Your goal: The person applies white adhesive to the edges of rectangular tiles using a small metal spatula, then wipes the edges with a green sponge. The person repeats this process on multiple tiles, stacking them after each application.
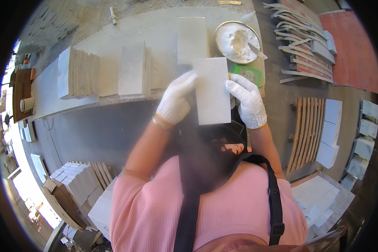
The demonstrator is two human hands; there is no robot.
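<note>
A pale rectangular stone tile [212, 90] is held upright in front of me by both hands in white knit gloves. My left hand [176, 101] grips its left edge. My right hand [248, 101] grips its right edge. Behind the tile, on the stone workbench [155, 29], another pale tile [192, 40] lies flat. A round metal bowl of white paste [237, 40] with a scraper in it stands to the right of that tile. A green pad [248, 73] lies just below the bowl.
Two stacks of tiles [77, 71] [133, 69] stand on edge on the bench's left half. Piles of stone strips [302, 38] lie at upper right. A wooden pallet [308, 130] and more tiles [329, 134] lie on the floor at right, boxed tiles [77, 180] at lower left.
</note>
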